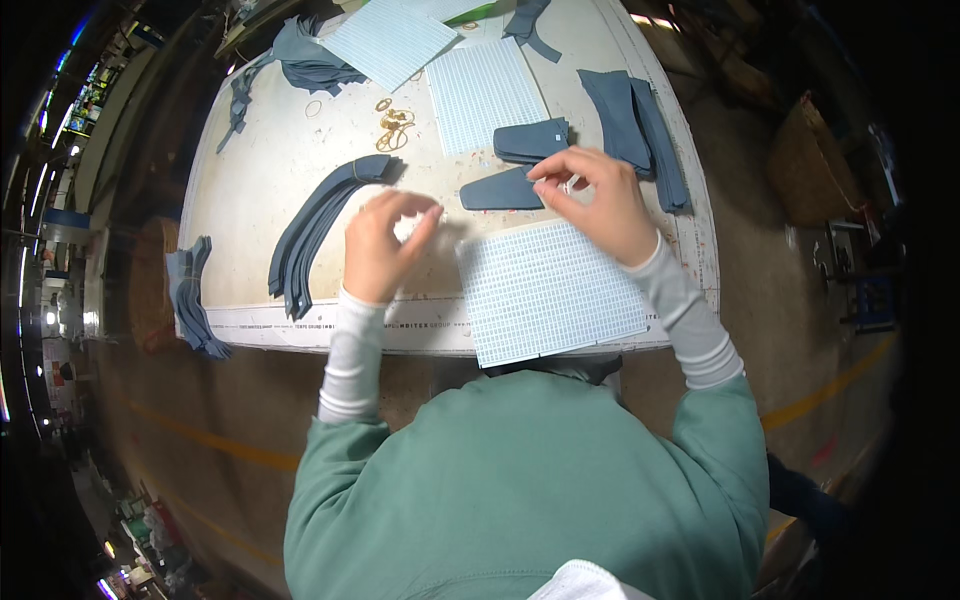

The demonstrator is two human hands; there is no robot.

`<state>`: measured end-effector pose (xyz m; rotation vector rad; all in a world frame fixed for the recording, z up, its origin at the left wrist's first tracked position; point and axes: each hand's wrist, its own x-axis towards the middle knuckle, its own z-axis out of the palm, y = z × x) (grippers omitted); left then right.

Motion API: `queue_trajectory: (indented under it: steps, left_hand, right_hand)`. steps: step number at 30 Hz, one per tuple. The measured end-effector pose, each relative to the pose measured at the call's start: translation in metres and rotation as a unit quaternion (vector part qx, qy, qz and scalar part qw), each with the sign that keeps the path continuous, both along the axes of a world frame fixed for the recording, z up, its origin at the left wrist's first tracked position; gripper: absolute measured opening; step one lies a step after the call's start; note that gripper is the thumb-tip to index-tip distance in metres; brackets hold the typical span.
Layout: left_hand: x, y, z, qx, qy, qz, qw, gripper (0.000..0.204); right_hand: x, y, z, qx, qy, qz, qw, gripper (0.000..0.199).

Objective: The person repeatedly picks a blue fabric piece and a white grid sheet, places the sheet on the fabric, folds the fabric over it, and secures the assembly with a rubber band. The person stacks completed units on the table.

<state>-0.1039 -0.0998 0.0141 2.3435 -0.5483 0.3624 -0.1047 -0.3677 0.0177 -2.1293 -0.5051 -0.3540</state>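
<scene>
My left hand (pixel 385 245) is curled over the table, pinching a small white scrap (pixel 407 228) between its fingertips. My right hand (pixel 595 200) is raised over a flat grey leather piece (pixel 500 190), its fingers pinched on a small white bit (pixel 573 184). Just in front of both hands lies a white gridded sheet (pixel 545 290), overhanging the table's near edge. A small stack of grey shaped pieces (pixel 532 140) sits behind my right hand.
A fan of long grey strips (pixel 315 225) lies left of my left hand. More grey strips (pixel 635 125) lie at right, two more gridded sheets (pixel 480 90) and gold rings (pixel 393 125) farther back. Grey pieces (pixel 190 295) hang off the table's left edge (pixel 195 200).
</scene>
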Motion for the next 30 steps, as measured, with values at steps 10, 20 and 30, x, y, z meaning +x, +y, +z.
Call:
queue_trajectory:
  steps: [10, 20, 30]
  left_hand:
    - [0.066, -0.046, -0.031, 0.062, 0.029, -0.250, 0.966, 0.030]
    - [0.070, -0.040, -0.042, 0.055, 0.043, -0.257, 0.964, 0.039]
    - [0.068, -0.041, -0.039, 0.024, 0.045, -0.263, 0.964, 0.036]
  right_hand:
    - [0.026, 0.006, -0.048, -0.176, -0.031, -0.009, 0.984, 0.007]
    - [0.033, 0.014, -0.049, -0.249, -0.104, -0.073, 0.960, 0.007]
    - [0.027, 0.016, -0.058, -0.131, -0.033, -0.052, 0.989, 0.006]
